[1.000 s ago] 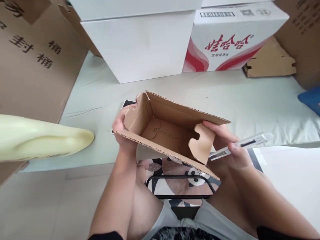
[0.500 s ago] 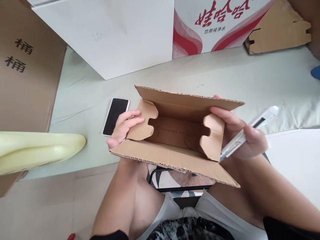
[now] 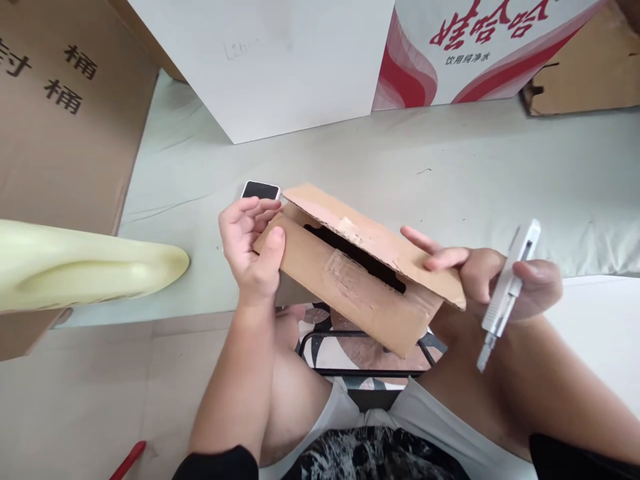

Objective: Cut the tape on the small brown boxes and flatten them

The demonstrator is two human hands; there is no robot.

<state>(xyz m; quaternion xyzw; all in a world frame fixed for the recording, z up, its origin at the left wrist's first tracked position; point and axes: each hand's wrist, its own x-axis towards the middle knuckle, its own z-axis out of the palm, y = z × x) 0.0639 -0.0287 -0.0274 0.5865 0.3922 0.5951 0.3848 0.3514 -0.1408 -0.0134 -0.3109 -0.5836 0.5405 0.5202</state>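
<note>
A small brown cardboard box (image 3: 350,280) is held over my lap, its top flaps folded nearly shut with a dark slit left between them. My left hand (image 3: 250,250) grips the box's left end, thumb on the front flap. My right hand (image 3: 495,280) holds a white utility knife (image 3: 507,293) pointing down, while its outstretched fingers rest on the box's right flap. A phone (image 3: 260,191) lies on the pale cloth behind my left hand, mostly hidden.
A large white box (image 3: 280,60) and a red-and-white printed carton (image 3: 475,47) stand at the back. A brown carton (image 3: 60,113) stands at the left, with a pale yellow object (image 3: 85,267) jutting in. A red thing (image 3: 127,460) lies on the floor.
The box's open flaps have been folded down, nearly closing the top. My right hand swung the knife from level to pointing down. My left thumb moved onto the front flap.
</note>
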